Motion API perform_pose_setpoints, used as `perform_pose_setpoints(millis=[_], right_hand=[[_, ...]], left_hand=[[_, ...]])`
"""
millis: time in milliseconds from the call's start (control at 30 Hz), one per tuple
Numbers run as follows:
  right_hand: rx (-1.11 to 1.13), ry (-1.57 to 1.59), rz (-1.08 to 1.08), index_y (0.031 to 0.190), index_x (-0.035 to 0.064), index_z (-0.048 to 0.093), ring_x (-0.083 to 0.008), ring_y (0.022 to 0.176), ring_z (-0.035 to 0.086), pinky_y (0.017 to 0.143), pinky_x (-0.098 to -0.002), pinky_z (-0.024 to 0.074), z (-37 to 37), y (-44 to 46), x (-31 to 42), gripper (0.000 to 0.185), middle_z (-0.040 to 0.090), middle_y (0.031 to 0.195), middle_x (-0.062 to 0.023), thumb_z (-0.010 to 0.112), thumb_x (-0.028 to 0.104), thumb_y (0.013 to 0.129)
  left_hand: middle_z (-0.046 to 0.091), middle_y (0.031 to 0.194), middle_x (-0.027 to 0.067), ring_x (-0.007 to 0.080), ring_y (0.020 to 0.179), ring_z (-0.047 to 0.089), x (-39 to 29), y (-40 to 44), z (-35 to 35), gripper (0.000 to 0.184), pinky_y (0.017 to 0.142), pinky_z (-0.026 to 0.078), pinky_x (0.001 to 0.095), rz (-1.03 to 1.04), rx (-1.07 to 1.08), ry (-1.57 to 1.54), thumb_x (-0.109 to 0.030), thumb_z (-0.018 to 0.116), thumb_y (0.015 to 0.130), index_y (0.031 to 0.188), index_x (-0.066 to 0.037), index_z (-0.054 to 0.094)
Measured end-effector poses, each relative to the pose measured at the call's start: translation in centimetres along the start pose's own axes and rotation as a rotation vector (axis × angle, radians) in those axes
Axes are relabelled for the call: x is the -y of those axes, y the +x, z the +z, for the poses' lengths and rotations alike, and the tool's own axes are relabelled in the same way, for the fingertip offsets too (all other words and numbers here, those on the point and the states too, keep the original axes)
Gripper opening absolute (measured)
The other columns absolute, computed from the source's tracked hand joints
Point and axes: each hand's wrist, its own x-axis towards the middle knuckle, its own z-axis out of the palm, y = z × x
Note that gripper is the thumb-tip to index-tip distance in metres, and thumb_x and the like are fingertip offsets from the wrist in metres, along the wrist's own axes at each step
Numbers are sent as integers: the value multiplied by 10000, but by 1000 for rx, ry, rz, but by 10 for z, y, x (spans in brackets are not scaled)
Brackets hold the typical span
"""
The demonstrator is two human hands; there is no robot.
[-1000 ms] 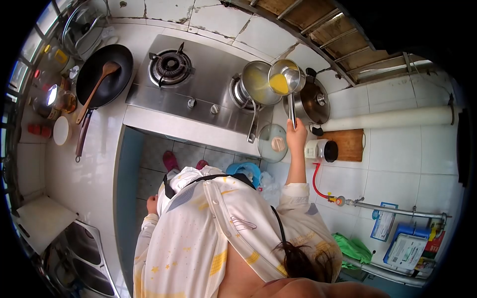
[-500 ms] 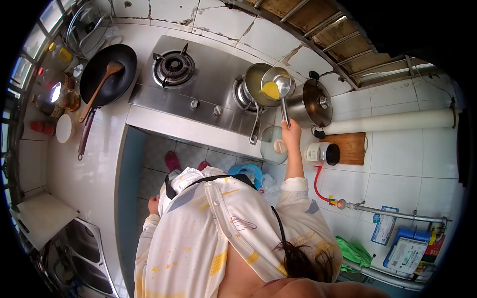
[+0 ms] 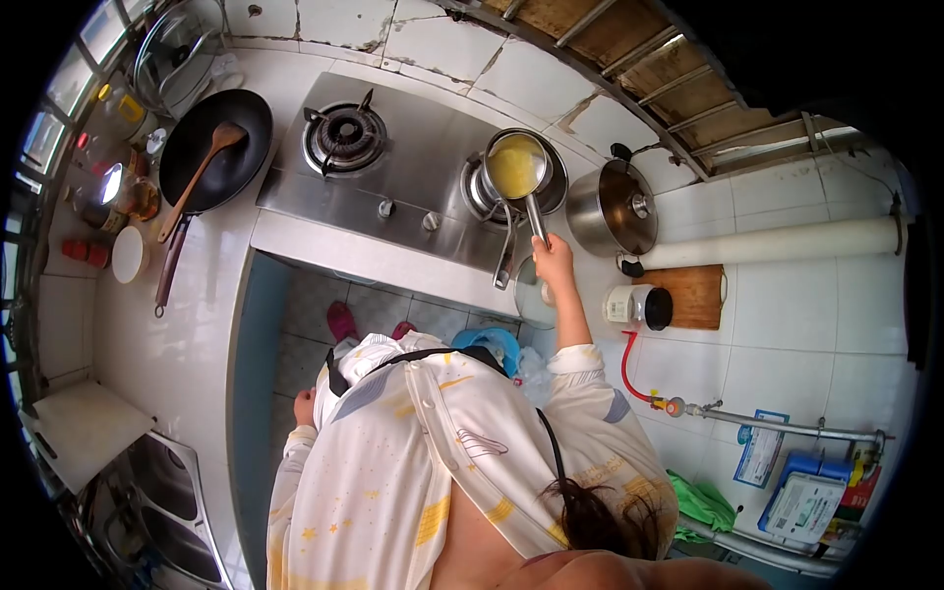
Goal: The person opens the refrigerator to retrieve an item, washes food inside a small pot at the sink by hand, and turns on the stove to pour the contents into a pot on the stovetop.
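My right hand [image 3: 554, 260] is closed round the handle of a metal ladle [image 3: 538, 215]. The ladle's round bowl holds yellow liquid [image 3: 514, 165] and is over a steel saucepan [image 3: 557, 182] on the right burner, hiding much of its inside. The saucepan's long handle [image 3: 503, 258] points toward me over the counter's front edge. Beneath my right wrist lies a glass lid [image 3: 534, 298], partly covered. My left hand [image 3: 305, 405] hangs low beside my patterned shirt, its fingers mostly hidden.
A lidded steel pot [image 3: 602, 208] stands right of the stove [image 3: 393, 157]. Near it are a jar [image 3: 631, 307] and a wooden board [image 3: 696, 295]. On the left, a black wok [image 3: 202, 128] holds a wooden spatula [image 3: 218, 147]. A sink [image 3: 172, 492] is at lower left.
My right hand has moved the ladle left, from the saucepan's right side to over its middle. The ladle is more level, with yellow liquid spread across it. My left hand has stayed still.
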Motion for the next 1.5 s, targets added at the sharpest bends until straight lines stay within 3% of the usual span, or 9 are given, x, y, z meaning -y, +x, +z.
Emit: perform_pose_setpoints(millis=[67, 167, 267, 700, 1000, 1067, 1167, 1267, 1500], right_hand=[[231, 729, 430, 866, -7, 540, -175, 408, 455, 354, -282, 335, -7, 0, 8, 266, 534, 621, -86, 513, 256, 884], [291, 1150, 558, 954, -9, 549, -56, 362, 336, 318, -192, 210, -21, -3, 16, 271, 485, 607, -8, 503, 253, 902], [350, 1375, 583, 966, -41, 520, -74, 368, 352, 320, -206, 220, -24, -10, 11, 281, 491, 608, -49, 520, 231, 894], [-23, 959, 430, 840, -5, 551, -78, 364, 365, 326, -218, 261, -62, -39, 25, 228, 493, 585, -32, 528, 216, 889], [-266, 234, 114, 688, 38, 477, -84, 372, 391, 346, -249, 297, -56, -24, -19, 266, 454, 526, -2, 548, 212, 876], [-234, 205, 265, 717, -20, 511, -262, 563, 506, 568, -366, 402, -65, -27, -8, 281, 517, 600, -143, 569, 233, 824], [-254, 199, 249, 726, -17, 509, -303, 578, 514, 576, -382, 406, -68, -32, -2, 271, 532, 616, -158, 566, 229, 824], [-303, 35, 75, 747, 2, 519, -133, 487, 450, 493, -290, 368, -71, -28, -5, 267, 486, 550, -59, 565, 241, 856], [-318, 33, 94, 785, -13, 526, -199, 573, 483, 565, -323, 394, -84, -30, 18, 277, 511, 629, -117, 567, 255, 843]], left_hand=[[617, 734, 192, 328, 702, 602, 0, 2, -1, 365, 650, 451, 401, 12, -5, 5, -363, 572, 802, 773, -1, 608], [617, 732, 192, 326, 701, 603, -13, -2, -7, 372, 652, 452, 400, 29, 12, 10, -365, 569, 798, 765, 4, 607], [619, 730, 191, 323, 698, 603, -24, -7, -11, 376, 653, 453, 397, 19, -36, 0, -364, 565, 798, 761, 8, 605], [614, 734, 197, 333, 691, 593, -20, -6, -13, 377, 651, 451, 394, 17, 9, 21, -358, 575, 796, 773, 17, 602], [617, 749, 200, 335, 710, 600, -24, 3, -14, 371, 664, 458, 394, 9, 37, 50, -358, 573, 795, 789, 11, 612], [619, 753, 201, 336, 716, 601, -20, 5, -10, 372, 666, 459, 395, 13, 27, 23, -360, 573, 795, 793, 10, 614], [623, 766, 202, 338, 730, 606, -14, 4, -7, 374, 669, 459, 398, 18, 23, 33, -363, 574, 795, 808, 8, 620], [627, 780, 203, 339, 745, 609, -15, 1, -8, 376, 674, 460, 399, 19, 25, 33, -365, 575, 797, 817, 7, 624], [623, 733, 194, 325, 689, 606, -23, 4, -10, 366, 646, 458, 390, 45, 26, 25, -355, 576, 801, 783, 8, 618]])
